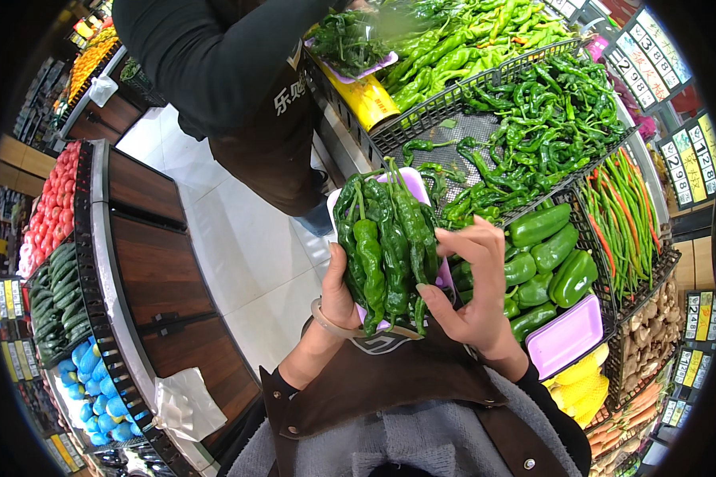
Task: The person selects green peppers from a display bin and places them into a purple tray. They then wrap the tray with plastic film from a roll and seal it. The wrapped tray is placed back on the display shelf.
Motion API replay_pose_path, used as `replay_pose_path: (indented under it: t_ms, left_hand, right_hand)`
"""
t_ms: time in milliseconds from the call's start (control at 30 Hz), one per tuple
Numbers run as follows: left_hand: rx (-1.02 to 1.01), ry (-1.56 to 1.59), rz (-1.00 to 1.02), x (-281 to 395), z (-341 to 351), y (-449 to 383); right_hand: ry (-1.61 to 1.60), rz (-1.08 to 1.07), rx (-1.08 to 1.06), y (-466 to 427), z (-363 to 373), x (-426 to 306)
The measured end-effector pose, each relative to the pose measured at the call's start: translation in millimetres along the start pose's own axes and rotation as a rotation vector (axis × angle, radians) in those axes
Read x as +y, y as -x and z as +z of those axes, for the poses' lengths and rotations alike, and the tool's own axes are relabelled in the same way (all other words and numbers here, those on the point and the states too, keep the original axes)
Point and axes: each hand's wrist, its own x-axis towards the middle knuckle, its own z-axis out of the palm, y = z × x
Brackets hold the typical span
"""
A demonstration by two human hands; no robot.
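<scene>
My left hand [338, 295] supports a light purple foam tray [417, 183] from its left side, the thumb along the rim. Long wrinkled green peppers [388, 256] lie lengthwise on the tray in a heap, stems mostly toward the far end. My right hand [480, 286] is at the heap's right side, thumb and fingers spread, fingertips at the outer peppers. Just beyond the tray is a black mesh crate [483, 134] with loose dark green peppers [549, 125] of a similar kind. Green bell peppers [540, 223] lie under and beside my right hand.
Another light purple tray [567, 334] rests by the bell peppers. A person in dark sleeves [215, 71] stands ahead, near a tray of greens [352, 45] and a yellow roll [361, 101]. Produce shelving with plastic bags [188, 405] lines the left, across a tiled aisle [244, 250].
</scene>
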Motion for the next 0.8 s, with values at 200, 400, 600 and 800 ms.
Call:
replay_pose_path:
  t_ms: [200,400,600,800]
  left_hand:
    - [-0.003,-0.012,0.039,1.3,-2.9,-2.0]
    - [-0.006,0.046,0.036,1.2,-8.8,-2.3]
    - [-0.009,0.053,0.030,0.1,-10.7,-3.0]
    - [0.031,0.029,0.021,-0.7,-8.3,-2.1]
  right_hand:
    - [0.063,0.076,-0.022,8.5,-3.0,-11.8]
    - [0.021,0.078,0.052,12.5,0.1,-9.9]
    - [-0.127,0.101,0.209,17.9,0.7,-7.2]
    - [-0.173,0.159,0.144,16.7,7.6,-8.9]
